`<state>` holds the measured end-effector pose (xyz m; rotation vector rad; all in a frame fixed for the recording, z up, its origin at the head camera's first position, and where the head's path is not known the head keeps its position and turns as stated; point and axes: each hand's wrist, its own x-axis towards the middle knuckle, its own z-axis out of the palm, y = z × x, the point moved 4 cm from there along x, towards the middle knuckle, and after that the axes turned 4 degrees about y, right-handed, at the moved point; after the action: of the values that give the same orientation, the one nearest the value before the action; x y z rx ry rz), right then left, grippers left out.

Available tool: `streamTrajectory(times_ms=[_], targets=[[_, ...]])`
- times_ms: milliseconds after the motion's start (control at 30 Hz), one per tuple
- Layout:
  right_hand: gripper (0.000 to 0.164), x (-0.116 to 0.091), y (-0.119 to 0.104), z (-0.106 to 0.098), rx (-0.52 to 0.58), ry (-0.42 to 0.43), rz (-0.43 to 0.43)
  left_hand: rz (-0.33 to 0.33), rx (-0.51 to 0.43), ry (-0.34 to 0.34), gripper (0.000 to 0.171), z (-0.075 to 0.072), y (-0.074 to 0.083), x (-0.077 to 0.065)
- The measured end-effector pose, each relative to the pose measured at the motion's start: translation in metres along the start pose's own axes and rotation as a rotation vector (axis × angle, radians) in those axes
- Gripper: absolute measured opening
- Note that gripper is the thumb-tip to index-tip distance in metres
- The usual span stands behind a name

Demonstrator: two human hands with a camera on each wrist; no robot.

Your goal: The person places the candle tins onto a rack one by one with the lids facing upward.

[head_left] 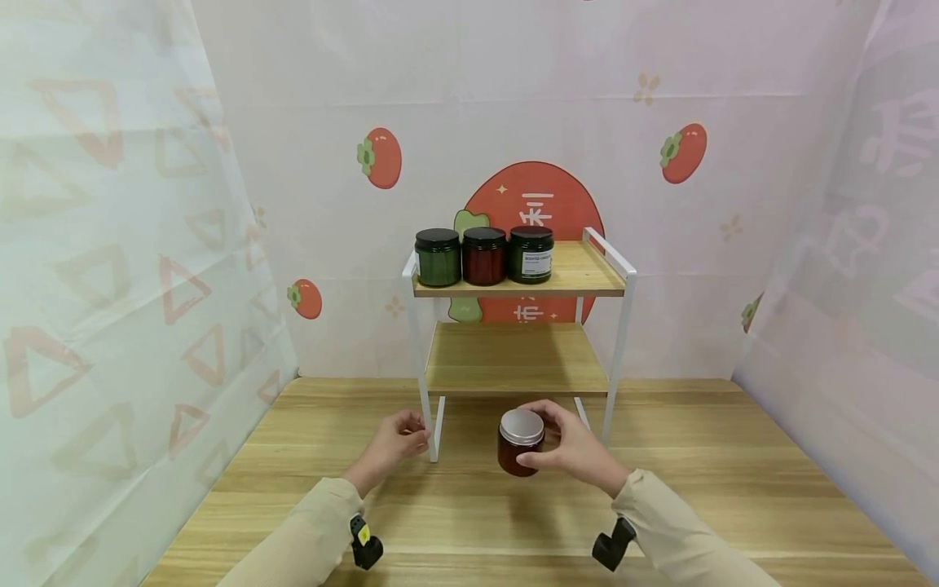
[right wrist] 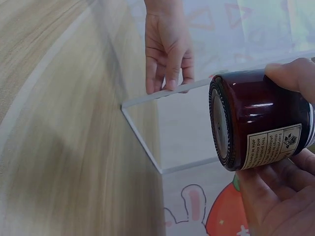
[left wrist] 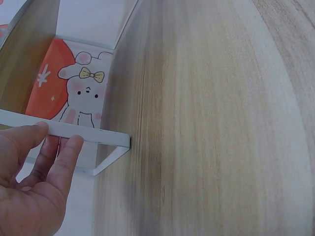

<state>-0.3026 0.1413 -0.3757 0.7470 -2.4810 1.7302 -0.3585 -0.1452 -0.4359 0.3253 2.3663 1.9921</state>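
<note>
My right hand (head_left: 575, 448) grips a dark red glass candle jar (head_left: 513, 461) by its sides, thumb on the near side and fingers on the far side. The jar has a pale silvery lid (head_left: 522, 425) and is held above the table in front of the rack. In the right wrist view, its ridged base and a cream printed label (right wrist: 273, 146) show. My left hand (head_left: 396, 447) pinches the front left leg (left wrist: 93, 133) of the white-framed rack near its foot, with thumb and fingertips at the metal.
A two-tier rack with wooden shelves (head_left: 517, 359) stands on the wooden table (head_left: 697, 465). Along its top shelf sit a green jar (head_left: 438, 262), a red jar (head_left: 484, 261) and a dark green labelled jar (head_left: 531, 259), all black-lidded. Printed cloth (head_left: 513, 98) hangs behind and at both sides.
</note>
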Motion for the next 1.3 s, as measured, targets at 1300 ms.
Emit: streamTrajectory(times_ms=[1300], targets=[[0.060,0.036,-0.159,-0.110,-0.208,0.140,-0.069,0.005,0.023,0.006,0.018,0.000,-0.001,0.001]])
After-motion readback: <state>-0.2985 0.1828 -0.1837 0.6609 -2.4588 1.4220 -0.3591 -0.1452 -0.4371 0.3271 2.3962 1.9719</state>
